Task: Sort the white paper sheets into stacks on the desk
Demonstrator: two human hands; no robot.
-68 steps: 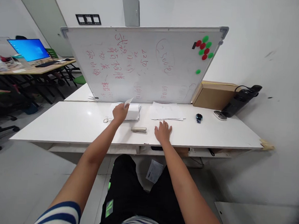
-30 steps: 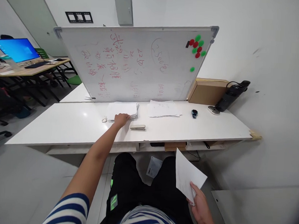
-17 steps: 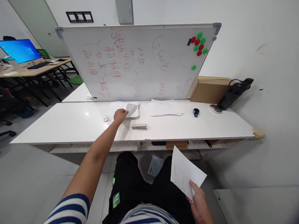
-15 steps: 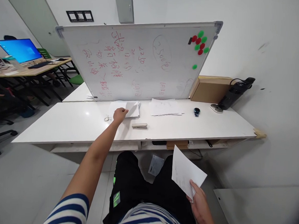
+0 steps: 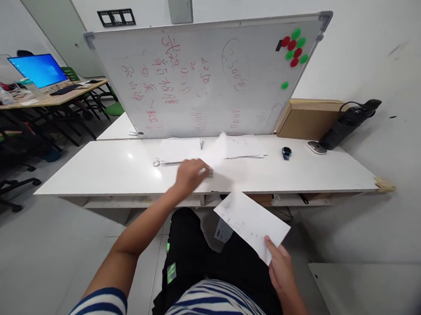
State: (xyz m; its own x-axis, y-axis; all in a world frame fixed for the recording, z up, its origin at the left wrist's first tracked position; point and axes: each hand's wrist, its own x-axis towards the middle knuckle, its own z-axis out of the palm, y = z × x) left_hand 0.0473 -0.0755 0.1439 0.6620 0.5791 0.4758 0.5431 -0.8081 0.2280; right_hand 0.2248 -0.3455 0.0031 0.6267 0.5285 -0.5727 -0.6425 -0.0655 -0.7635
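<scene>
My left hand is over the white desk, its fingers pinched on a sheet of paper that is smeared by motion. Beneath that hand, only one end of a stapler shows. The left stack of paper lies just behind it, against the whiteboard's foot. In my right hand, thumb on top, are printed paper sheets, held by their right edge in front of the desk, above my lap. How many sheets it grips I cannot tell.
Another paper stack lies on the desk. A leaning whiteboard stands behind. To the right are a blue-black watch, a computer mouse, a cardboard box and a black bottle. A small ring sits left.
My left hand has moved from the left stack toward me and to the right, carrying a sheet over the stapler. My right hand's sheets have risen slightly and turned flatter toward the left hand.
</scene>
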